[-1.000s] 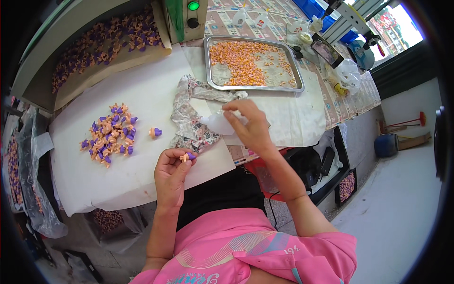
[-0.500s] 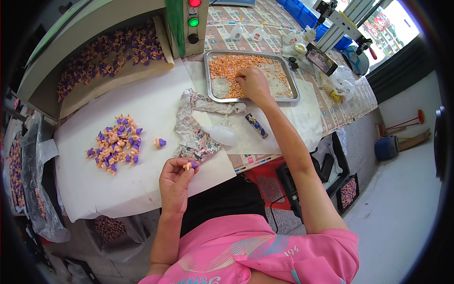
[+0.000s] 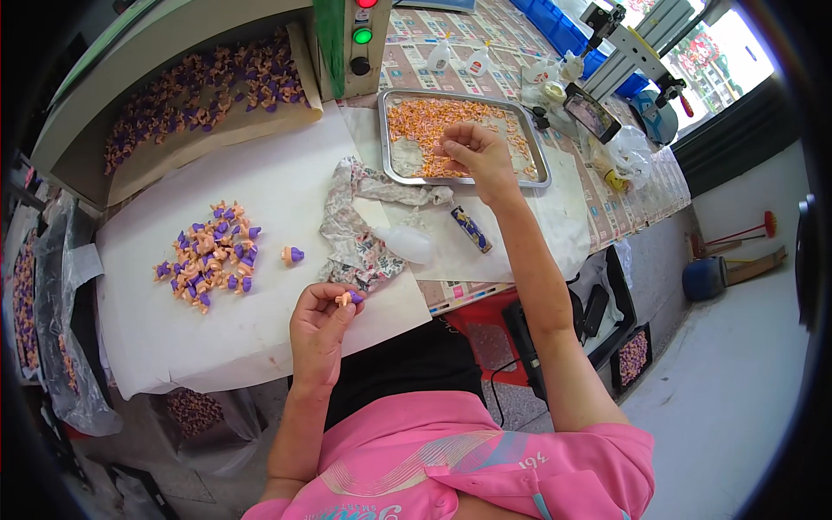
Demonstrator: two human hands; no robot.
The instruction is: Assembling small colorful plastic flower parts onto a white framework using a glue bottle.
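Observation:
My left hand (image 3: 317, 336) is closed in a pinch on a small peach-and-purple figurine (image 3: 348, 298), above the near edge of the white-covered table. Over a metal tray (image 3: 546, 170), my right hand (image 3: 487, 162) has its thumb and fingers drawn together. Whatever is between those fingertips is too small to make out. Many tiny orange pieces (image 3: 420, 121) lie spread in the tray. To the left, a heap of similar figurines (image 3: 212, 256) rests on the white sheet (image 3: 173, 347), with one single figurine (image 3: 293, 256) apart from it.
A floral cloth (image 3: 347, 230), a white squeeze bottle (image 3: 407, 245) and a dark blue patterned tube (image 3: 470, 229) lie between my hands. At the far left, a machine opening holds more figurines on brown paper (image 3: 165, 178). A phone (image 3: 593, 113) on a stand is beyond the tray.
My right hand has lifted a little from the orange pieces and shifted slightly right, its fingers now showing more. The left hand keeps its hold on the figurine, nearly still.

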